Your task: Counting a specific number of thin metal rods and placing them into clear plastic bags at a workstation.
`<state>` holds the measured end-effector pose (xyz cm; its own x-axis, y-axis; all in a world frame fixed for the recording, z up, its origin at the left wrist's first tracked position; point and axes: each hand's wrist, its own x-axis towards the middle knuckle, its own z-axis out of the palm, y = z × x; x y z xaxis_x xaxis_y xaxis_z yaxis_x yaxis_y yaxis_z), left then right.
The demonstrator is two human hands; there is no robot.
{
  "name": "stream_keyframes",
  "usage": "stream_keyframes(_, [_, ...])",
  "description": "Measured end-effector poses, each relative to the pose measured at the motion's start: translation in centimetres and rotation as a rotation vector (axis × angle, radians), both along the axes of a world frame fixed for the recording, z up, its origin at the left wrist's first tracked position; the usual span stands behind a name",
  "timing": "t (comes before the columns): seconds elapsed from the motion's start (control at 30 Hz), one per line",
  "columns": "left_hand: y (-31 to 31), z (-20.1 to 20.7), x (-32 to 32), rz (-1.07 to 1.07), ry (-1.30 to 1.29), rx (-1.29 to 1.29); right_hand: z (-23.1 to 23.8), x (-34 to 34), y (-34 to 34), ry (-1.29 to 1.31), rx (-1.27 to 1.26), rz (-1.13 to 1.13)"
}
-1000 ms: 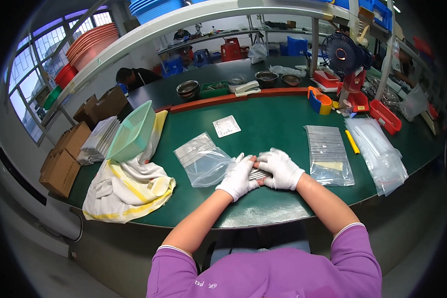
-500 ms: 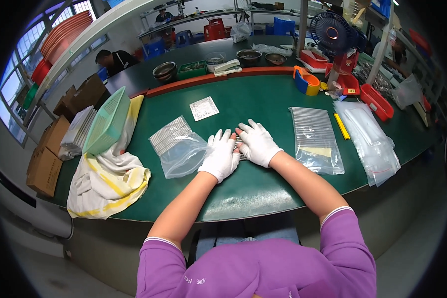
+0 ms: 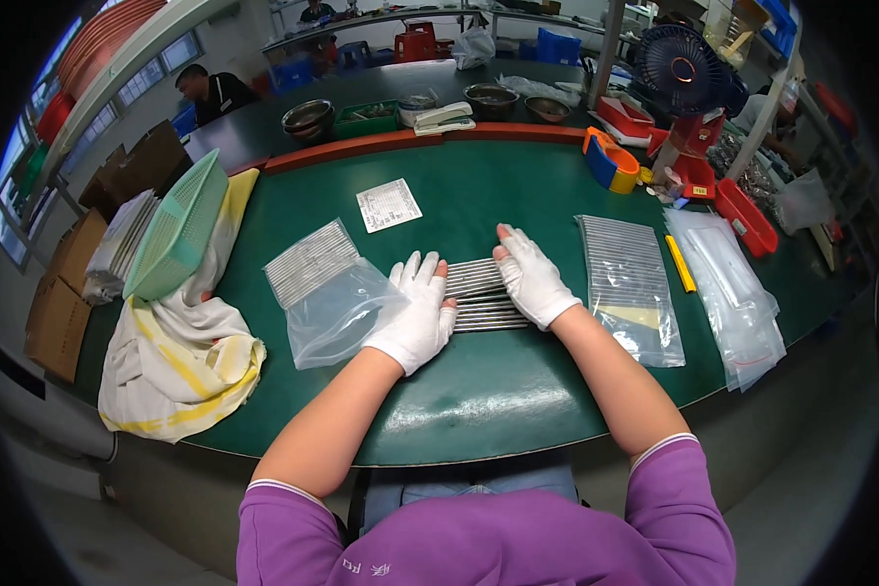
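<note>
1. While the left hand (image 3: 412, 311) lies flat and spread, gripping nothing, its thumb touches the rods (image 3: 481, 299).
2. The right hand (image 3: 534, 277) lies flat over their other end, not gripping.
3. The rods are thin, straight and shiny gray, in rows on the green surface (image 3: 479, 410).
</note>
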<state>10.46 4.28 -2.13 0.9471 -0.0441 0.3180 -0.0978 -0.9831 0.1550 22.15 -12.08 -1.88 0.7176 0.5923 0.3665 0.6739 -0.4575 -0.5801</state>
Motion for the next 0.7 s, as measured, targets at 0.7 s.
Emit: stream_keyframes(0.7, [-1.1, 1.5, -1.1, -0.009, 0.014, -0.191, 1.9, 0.7, -1.7, 0.066, -0.140, -0.077])
